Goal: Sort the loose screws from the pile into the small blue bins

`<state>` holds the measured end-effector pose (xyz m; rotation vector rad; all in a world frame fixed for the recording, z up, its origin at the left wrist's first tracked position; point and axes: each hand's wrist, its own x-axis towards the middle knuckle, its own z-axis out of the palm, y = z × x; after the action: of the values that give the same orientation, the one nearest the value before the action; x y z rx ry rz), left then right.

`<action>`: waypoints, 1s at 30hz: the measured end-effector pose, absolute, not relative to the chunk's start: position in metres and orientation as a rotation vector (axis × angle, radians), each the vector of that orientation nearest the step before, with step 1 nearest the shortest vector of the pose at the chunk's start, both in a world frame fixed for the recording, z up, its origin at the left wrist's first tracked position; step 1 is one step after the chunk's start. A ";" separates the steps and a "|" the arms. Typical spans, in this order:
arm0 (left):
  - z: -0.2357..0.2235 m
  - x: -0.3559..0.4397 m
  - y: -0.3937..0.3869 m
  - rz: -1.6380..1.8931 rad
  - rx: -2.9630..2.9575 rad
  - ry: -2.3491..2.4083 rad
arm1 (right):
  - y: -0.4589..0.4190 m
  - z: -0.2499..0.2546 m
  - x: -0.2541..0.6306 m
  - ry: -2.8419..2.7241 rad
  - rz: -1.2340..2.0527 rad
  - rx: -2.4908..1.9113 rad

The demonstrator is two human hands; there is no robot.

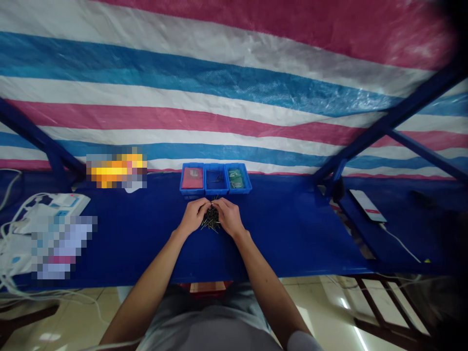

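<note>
- I am bringing my left hand (pixel 192 216) and right hand (pixel 229 214) together over the far part of the pile (pixel 211 220), a heap of thin, dark pieces lying on the table (pixel 292 229).
- My fingers are curling inward on both sides, thumbs and fingertips nearly meeting. They are seemingly pinching something small between them, but I cannot tell what, or which hand is gripping it.
- I am, as I judge it, handling single pieces at the pile rather than scooping up the whole heap.
- Just beyond my hands, three blue bins are standing side by side. The left bin (pixel 192 191) is holding a red thing (pixel 192 179), the middle bin (pixel 216 191) a few dark pieces, and the right bin (pixel 240 190) pale pieces over something green.
- Well off to my right, a phone (pixel 368 205) is lying with a cable plugged in.
- From here, any move is calling for a light fingertip pinch, I think, since the pieces are lying crossed and could be snagging one another.
</note>
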<state>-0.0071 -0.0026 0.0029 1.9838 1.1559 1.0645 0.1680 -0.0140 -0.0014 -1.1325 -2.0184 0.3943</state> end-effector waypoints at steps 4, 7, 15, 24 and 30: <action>0.002 -0.006 -0.003 1.063 2.007 1.144 | -0.014 -0.002 0.168 -2.003 0.378 -1.159; 0.003 -0.005 -0.003 1.080 2.018 1.141 | -0.016 -0.001 0.166 -2.008 0.392 -1.176; 0.003 -0.007 -0.003 1.056 2.014 1.103 | -0.018 0.001 0.161 -2.002 0.310 -1.289; 0.000 -0.005 -0.003 1.043 2.014 1.123 | -0.018 0.003 0.167 -1.988 0.366 -1.253; 0.002 -0.006 -0.003 1.048 2.001 1.171 | -0.017 0.004 0.168 -1.970 0.409 -1.143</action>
<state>-0.0064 -0.0026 0.0025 2.0010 1.1714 1.0484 0.1677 -0.0168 0.0039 -1.1429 -1.9699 0.4089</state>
